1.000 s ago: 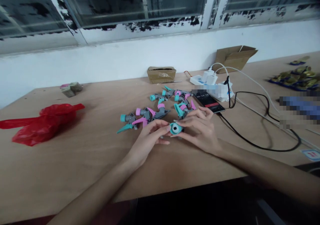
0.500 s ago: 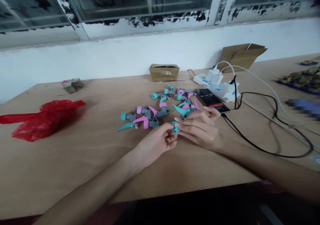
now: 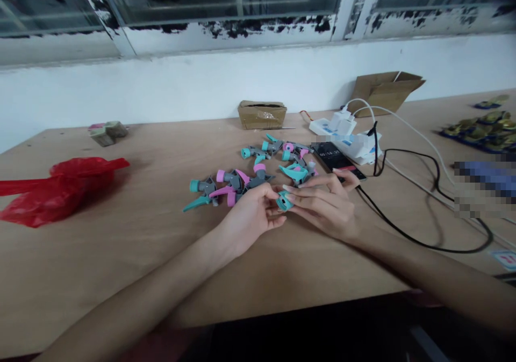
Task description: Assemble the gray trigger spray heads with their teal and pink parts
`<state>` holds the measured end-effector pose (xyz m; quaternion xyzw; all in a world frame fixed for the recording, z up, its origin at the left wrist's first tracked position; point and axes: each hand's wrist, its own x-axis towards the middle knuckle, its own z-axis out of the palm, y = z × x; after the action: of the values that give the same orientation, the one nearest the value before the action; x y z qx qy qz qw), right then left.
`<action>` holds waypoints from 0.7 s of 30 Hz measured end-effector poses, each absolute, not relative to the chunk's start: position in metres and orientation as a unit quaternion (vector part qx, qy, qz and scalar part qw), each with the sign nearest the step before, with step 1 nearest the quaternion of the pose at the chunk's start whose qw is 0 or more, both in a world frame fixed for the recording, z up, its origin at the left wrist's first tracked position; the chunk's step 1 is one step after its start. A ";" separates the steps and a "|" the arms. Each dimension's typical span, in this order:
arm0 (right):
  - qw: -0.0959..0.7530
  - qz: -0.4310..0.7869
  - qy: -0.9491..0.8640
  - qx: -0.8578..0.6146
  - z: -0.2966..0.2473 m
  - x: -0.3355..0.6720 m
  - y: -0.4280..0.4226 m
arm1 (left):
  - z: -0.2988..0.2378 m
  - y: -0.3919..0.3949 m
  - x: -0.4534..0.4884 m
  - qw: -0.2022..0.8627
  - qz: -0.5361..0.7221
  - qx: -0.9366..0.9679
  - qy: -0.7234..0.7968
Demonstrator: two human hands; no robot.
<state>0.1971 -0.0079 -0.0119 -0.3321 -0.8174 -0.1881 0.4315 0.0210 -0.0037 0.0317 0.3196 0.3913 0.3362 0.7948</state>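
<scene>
Between my two hands, just in front of a pile of trigger sprayers, is a teal screw cap (image 3: 284,201) with its dark opening turned partly toward me. My left hand (image 3: 255,211) pinches its left side with thumb and forefinger, the other fingers curled below. My right hand (image 3: 324,203) has its fingertips on the right side of the cap. Whether a sprayer body is joined to the cap is hidden by the right fingers. Beyond the hands lie several grey trigger sprayers (image 3: 231,179) with teal or pink caps and levers. One teal lever (image 3: 296,174) lies close to my right fingers.
A phone (image 3: 332,155) with a running timer lies behind my right hand, beside a power strip (image 3: 322,128) with white plugs. A black cable (image 3: 403,233) loops across the right side. A red plastic bag (image 3: 60,190) lies left; cardboard boxes (image 3: 262,116) stand along the wall.
The teal cap has turned, so more of its opening faces me. A pink lever seen above my right hand no longer shows. The whole view has shifted slightly.
</scene>
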 end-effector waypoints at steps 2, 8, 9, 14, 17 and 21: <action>0.432 -0.190 -0.819 -0.326 -0.012 0.197 -0.008 | 0.031 -0.002 0.020 0.797 0.334 0.316 0.392; 0.434 -0.199 -0.818 -0.320 -0.011 0.197 -0.011 | 0.030 -0.001 0.018 0.809 0.327 0.314 0.374; 0.437 -0.193 -0.818 -0.318 -0.009 0.196 -0.011 | 0.029 -0.003 0.019 0.805 0.324 0.326 0.375; 0.458 -0.167 -0.801 -0.348 -0.006 0.194 -0.009 | 0.029 -0.013 0.029 0.780 0.323 0.365 0.392; 0.445 -0.154 -0.797 -0.377 -0.010 0.194 -0.003 | 0.026 -0.016 0.030 0.734 0.352 0.393 0.428; 0.440 -0.136 -0.783 -0.418 -0.015 0.195 0.009 | 0.019 -0.023 0.024 0.510 0.432 0.550 0.501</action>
<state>0.1952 0.0094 -0.0153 -0.4185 -0.7829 -0.1362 0.4398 0.0240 -0.0233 0.0185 0.5499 0.5009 0.4316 0.5104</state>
